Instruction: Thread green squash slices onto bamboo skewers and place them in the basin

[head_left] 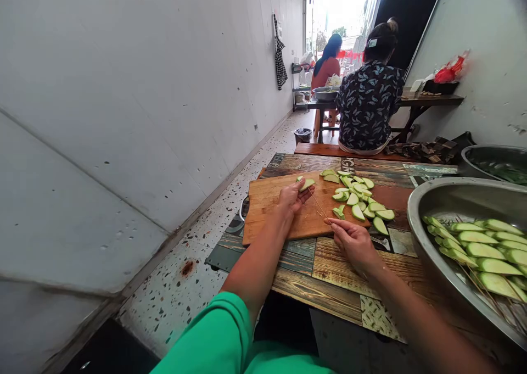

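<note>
My left hand (293,197), above the cutting board, pinches a pale zucchini slice (307,184) with green skin between thumb and fingers. My right hand (353,242) is closed on a thin wooden skewer (319,205), which slants up toward the slice. Whether its tip has entered the slice I cannot tell. Under my hands lies the wooden cutting board (263,209). A loose pile of cut zucchini pieces (356,198) spreads over the board's right side and onto the table.
A large metal basin (415,215) at the right holds skewered slices (481,250). Another metal bowl (473,154) with greens stands behind it. The patterned table (300,278) is beside a white wall (123,88). Two people sit at a farther table (436,100).
</note>
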A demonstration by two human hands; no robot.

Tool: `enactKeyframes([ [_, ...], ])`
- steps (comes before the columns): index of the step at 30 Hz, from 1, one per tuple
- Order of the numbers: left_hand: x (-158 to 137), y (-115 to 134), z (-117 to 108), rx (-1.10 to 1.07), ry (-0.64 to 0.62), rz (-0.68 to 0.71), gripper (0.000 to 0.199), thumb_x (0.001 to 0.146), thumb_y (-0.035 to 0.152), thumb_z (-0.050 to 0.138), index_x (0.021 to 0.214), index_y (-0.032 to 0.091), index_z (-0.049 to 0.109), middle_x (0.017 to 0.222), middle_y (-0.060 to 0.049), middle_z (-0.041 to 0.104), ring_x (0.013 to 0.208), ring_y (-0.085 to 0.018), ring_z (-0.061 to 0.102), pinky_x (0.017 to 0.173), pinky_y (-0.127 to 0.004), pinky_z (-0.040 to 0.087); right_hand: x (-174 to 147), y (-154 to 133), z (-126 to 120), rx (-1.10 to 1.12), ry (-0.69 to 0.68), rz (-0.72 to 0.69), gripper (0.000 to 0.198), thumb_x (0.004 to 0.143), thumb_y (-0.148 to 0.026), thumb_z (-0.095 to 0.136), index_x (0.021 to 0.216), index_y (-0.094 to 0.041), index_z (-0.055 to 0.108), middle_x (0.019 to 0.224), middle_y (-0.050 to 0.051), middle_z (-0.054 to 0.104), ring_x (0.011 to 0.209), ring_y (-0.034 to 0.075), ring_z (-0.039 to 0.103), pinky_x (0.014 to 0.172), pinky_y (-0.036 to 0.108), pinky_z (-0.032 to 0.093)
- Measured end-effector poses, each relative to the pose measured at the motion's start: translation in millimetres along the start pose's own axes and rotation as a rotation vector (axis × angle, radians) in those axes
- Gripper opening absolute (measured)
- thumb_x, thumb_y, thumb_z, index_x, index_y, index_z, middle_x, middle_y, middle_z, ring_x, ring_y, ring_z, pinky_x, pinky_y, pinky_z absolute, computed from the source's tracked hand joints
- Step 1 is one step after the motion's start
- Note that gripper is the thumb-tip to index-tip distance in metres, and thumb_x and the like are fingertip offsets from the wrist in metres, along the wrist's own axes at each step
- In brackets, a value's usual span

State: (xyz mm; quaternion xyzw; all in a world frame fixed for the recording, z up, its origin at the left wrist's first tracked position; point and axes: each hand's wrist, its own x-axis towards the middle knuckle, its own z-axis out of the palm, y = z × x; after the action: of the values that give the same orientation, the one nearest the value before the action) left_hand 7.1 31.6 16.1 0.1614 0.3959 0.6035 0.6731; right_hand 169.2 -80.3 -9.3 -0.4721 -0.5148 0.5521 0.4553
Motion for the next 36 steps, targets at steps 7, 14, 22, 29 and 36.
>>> enactKeyframes([
  [7,2.3,-1.0,-1.5,0.0,-0.01,-0.028,0.006,0.083,0.015,0.058,0.08,0.009,0.06,0.068,-0.008,0.068,0.058,-0.013,0.066,0.069,-0.027,0.056,-0.3,-6.1,-2.1,0.238,-0.054,0.172,0.059,0.064,-0.047,0.073,0.108,-0.009,0.064,0.043,-0.01,0.035,0.034,0.002,0.018,0.033,0.017,0.01],
  [14,-2.4,-3.3,2.2,0.022,0.016,-0.037,0.006,0.08,0.014,0.063,0.079,0.008,0.061,0.071,-0.009,0.068,0.069,-0.016,0.068,0.078,-0.032,0.056,5.2,9.3,-0.2,0.024,0.052,-0.03,0.055,0.066,-0.05,0.069,0.1,-0.007,0.069,0.046,-0.006,0.038,0.042,0.006,0.03,0.04,0.021,0.017],
  [22,-0.5,-9.1,2.1,0.026,-0.016,-0.032,0.005,0.082,0.014,0.06,0.08,0.01,0.061,0.072,-0.008,0.069,0.072,-0.017,0.069,0.081,-0.034,0.055,8.0,15.6,-3.1,-0.06,0.103,-0.081,0.05,0.071,-0.047,0.064,0.102,-0.008,0.07,0.049,-0.004,0.041,0.045,0.008,0.031,0.042,0.022,0.02],
  [29,-1.5,-13.7,3.9,0.04,-0.051,-0.025,0.006,0.081,0.016,0.062,0.083,0.01,0.062,0.074,-0.008,0.069,0.064,-0.015,0.067,0.078,-0.033,0.055,8.5,16.8,-1.3,-0.015,0.121,-0.076,0.05,0.07,-0.047,0.065,0.101,-0.008,0.071,0.05,-0.003,0.041,0.045,0.007,0.03,0.042,0.022,0.02],
  [36,-16.2,-25.3,16.6,0.077,-0.07,-0.088,0.006,0.08,0.016,0.063,0.081,0.01,0.061,0.076,-0.009,0.07,0.069,-0.017,0.069,0.077,-0.032,0.056,11.7,12.9,-2.9,-0.009,0.192,-0.094,0.048,0.068,-0.049,0.065,0.096,-0.01,0.072,0.05,-0.002,0.046,0.045,0.008,0.033,0.042,0.022,0.022],
])
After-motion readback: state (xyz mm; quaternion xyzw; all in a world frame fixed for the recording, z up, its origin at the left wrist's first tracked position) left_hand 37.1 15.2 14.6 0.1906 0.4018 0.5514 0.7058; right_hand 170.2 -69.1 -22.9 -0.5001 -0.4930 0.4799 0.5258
